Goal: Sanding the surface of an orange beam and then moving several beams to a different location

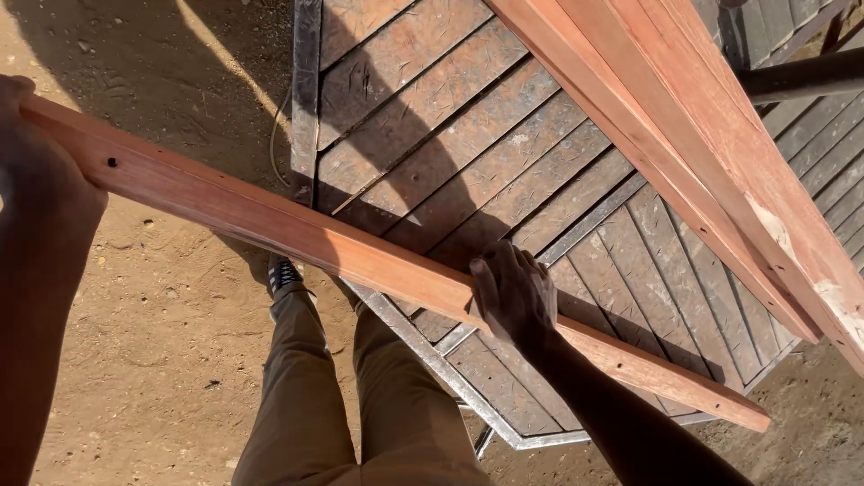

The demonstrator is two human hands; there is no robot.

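Note:
A long reddish wooden beam [297,229] runs from the upper left down to the lower right, held in the air over the ground and a slatted platform. My left hand [40,171] grips its left end at the frame's edge. Around the beam's middle part my right hand [515,292] is closed, fingers over the top edge. The beam has small round holes near both ends.
A slatted wooden platform in a metal frame [450,135] lies below. A wider reddish timber frame [711,135] crosses the upper right. My legs in brown trousers [306,396] and a dark shoe [283,274] stand on sandy ground [162,342]. A thin wire [277,135] lies by the platform edge.

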